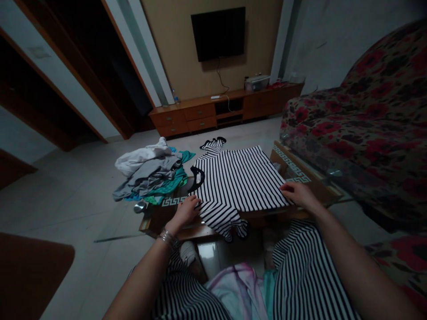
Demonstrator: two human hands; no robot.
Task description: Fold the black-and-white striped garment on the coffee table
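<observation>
A black-and-white striped T-shirt (238, 178) lies spread flat on a glass-topped coffee table (290, 171), its black collar (196, 178) to the left and its hem to the right. The near ruffled sleeve (236, 226) hangs over the table's front edge. At the near shoulder beside the collar, my left hand (187, 210) is closed on the fabric. My right hand (298, 194) pinches the near corner of the hem. Both hands grip the same shirt, one at each end.
A heap of clothes (150, 171) in grey, white and teal lies at the table's left end. Pastel cloth (238, 289) rests on my lap. To the right stands a flowered sofa (360, 120); a low TV cabinet (200, 118) is along the far wall beneath a television (219, 34).
</observation>
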